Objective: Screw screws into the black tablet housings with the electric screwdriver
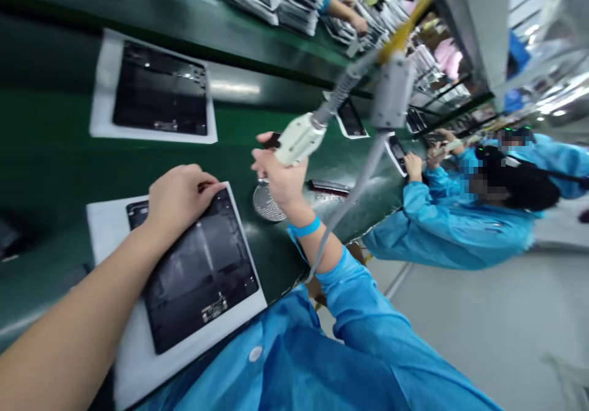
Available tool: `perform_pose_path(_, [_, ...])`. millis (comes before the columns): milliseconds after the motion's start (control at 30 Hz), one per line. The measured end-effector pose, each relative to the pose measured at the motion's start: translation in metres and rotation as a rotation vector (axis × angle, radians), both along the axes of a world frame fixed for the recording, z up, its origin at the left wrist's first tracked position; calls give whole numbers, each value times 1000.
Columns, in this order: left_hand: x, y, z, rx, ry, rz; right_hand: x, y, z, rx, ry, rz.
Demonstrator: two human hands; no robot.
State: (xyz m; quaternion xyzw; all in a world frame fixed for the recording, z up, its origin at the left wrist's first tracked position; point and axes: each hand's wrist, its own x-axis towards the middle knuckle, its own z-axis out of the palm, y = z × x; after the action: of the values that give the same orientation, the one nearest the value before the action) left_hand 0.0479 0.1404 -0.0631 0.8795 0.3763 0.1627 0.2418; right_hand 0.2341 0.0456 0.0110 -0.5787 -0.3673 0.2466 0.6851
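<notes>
My right hand (286,184), with a blue band at the wrist, grips a white electric screwdriver (300,140) above the bench; a coiled sleeve and cord run from it. Its tip points down near a round, shiny ribbed dish (267,205), partly hidden by the hand. My left hand (181,196) lies over the top edge of a black tablet-like panel (197,264), thumb and fingers pinched together at the upper right corner. Whatever is between those fingertips is hidden. Small metal parts show at the panel's lower edge, and a white sheet (133,362) lies under it.
Another black panel (161,92) on white backing lies farther back on the green bench (239,129). A dark red, bar-shaped item (329,188) lies right of the dish. Stacked panels (299,0) fill the upper shelf. A co-worker in blue (442,233) sits at the right; grey cord (354,196) hangs nearby.
</notes>
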Motion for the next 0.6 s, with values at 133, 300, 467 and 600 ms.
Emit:
perform_pose_path(133, [-3, -3, 3, 11, -11, 1, -19, 17, 5, 25, 59, 102])
perform_pose_path(300, [-1, -1, 0, 30, -40, 27, -31, 20, -13, -45, 123, 152])
perform_pose_path(467, [0, -9, 9, -10, 7, 17, -32, 13, -18, -64, 101, 94])
perform_pose_path(600, [7, -17, 7, 7, -38, 43, -29, 14, -24, 13, 85, 40])
